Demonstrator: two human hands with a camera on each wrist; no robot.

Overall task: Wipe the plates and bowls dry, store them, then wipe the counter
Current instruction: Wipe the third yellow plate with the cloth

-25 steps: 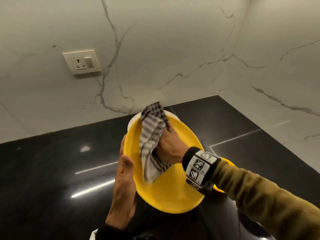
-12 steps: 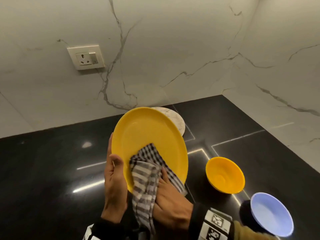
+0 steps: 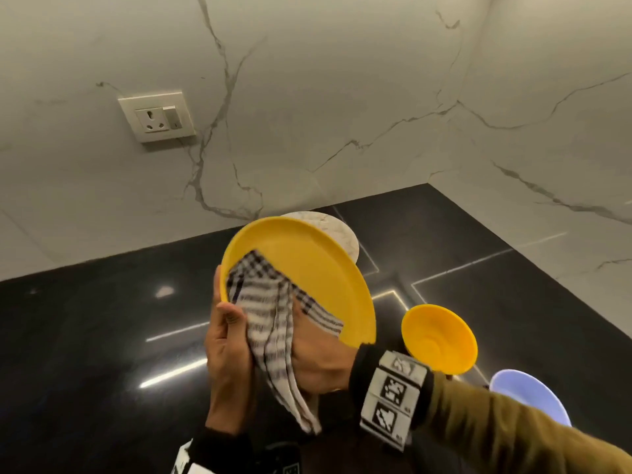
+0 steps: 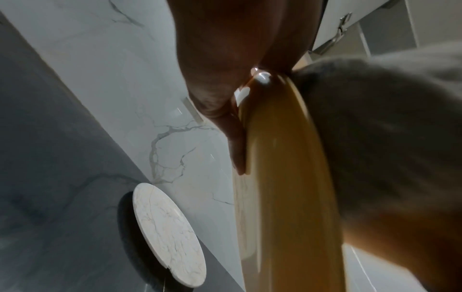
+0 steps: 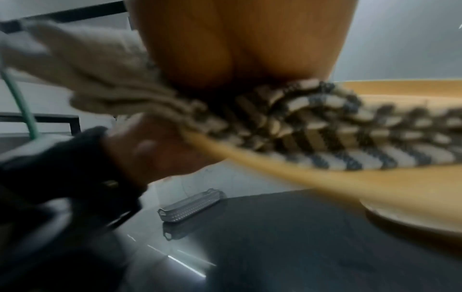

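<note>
1. Black glossy bench point(image 3: 85, 336) under white veined marble walls; wall socket point(image 3: 156, 117) at upper left of the head view.
2. Yellow plate point(image 3: 307, 268) tilted on edge at frame centre, raised above the bench.
3. Left hand point(image 3: 225, 354) gripping the plate's left rim, thumb in front, fingers point(image 4: 235, 138) flat on the back.
4. Right hand point(image 3: 314, 357) pressing a checked cloth point(image 3: 270, 309) onto the plate's lower face, fingers hidden under it; tail of cloth hanging below.
5. Marble-patterned plate point(image 4: 167, 215) on the bench behind.
6. Yellow bowl point(image 3: 441, 340) and pale blue bowl point(image 3: 526, 395) at lower right.
7. Metal tray point(image 5: 190, 205) further off, in the right wrist view.
</note>
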